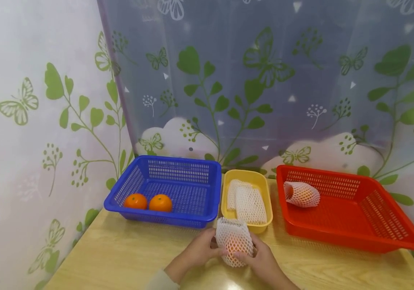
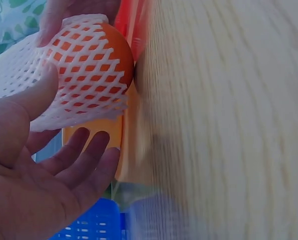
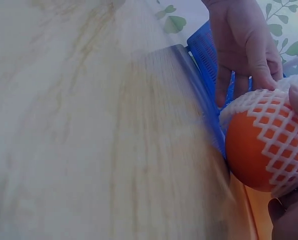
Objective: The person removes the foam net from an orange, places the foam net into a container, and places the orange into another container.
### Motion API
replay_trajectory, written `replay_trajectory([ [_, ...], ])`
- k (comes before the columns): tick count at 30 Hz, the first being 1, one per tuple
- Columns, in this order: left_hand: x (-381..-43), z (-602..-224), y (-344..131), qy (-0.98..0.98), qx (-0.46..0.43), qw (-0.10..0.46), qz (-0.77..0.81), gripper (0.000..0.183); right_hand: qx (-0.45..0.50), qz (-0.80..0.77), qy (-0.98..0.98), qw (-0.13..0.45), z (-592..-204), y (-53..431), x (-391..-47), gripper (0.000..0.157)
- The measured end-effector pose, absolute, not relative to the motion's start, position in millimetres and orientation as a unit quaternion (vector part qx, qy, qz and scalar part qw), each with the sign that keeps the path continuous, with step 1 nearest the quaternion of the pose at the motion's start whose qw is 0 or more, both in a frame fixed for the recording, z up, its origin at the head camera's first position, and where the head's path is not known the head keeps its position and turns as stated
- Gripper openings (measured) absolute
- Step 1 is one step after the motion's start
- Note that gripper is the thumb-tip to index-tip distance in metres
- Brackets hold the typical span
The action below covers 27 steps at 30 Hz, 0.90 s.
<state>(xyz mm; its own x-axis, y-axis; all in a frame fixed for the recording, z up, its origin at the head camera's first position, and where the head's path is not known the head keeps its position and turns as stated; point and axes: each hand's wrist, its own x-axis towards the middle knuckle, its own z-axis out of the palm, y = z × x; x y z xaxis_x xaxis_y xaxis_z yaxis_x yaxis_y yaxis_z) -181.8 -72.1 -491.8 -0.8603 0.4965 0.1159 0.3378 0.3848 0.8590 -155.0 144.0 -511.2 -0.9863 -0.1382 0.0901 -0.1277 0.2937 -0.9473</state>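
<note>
In the head view, a white foam net sleeve (image 1: 233,231) with an orange inside is held over the near part of the table. My left hand (image 1: 197,249) pinches the sleeve's left side between thumb and index finger, its other fingers spread away from it. From the right, my right hand (image 1: 262,257) grips the sleeve, thumb in front and fingers behind. Both wrist views show the orange (image 2: 121,55) bare at the sleeve's lower end, its skin bulging past the mesh edge. Above the fruit, the sleeve's other end extends flat.
A blue basket (image 1: 163,221) at left holds two bare oranges (image 1: 161,203). Behind my hands, a small yellow basket (image 1: 268,201) holds several flat foam sleeves (image 1: 251,204). At right, a red basket (image 1: 337,237) contains a sleeved fruit (image 1: 302,194). A patterned curtain hangs behind.
</note>
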Motion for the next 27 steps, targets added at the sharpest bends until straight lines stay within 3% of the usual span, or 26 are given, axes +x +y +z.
replay_trajectory([
  [11,-183,-497,-66,0.8,0.288,0.099,0.517,0.057,-0.063,-0.618,0.784,0.013,-512,150,-152,0.056],
  [20,-183,-497,-59,0.8,0.274,0.112,0.521,0.059,-0.048,-0.615,0.787,-0.021,-513,153,-149,0.029],
  [27,-182,-497,-58,0.798,0.277,0.113,0.523,0.056,-0.044,-0.623,0.781,-0.018,-514,155,-150,0.029],
])
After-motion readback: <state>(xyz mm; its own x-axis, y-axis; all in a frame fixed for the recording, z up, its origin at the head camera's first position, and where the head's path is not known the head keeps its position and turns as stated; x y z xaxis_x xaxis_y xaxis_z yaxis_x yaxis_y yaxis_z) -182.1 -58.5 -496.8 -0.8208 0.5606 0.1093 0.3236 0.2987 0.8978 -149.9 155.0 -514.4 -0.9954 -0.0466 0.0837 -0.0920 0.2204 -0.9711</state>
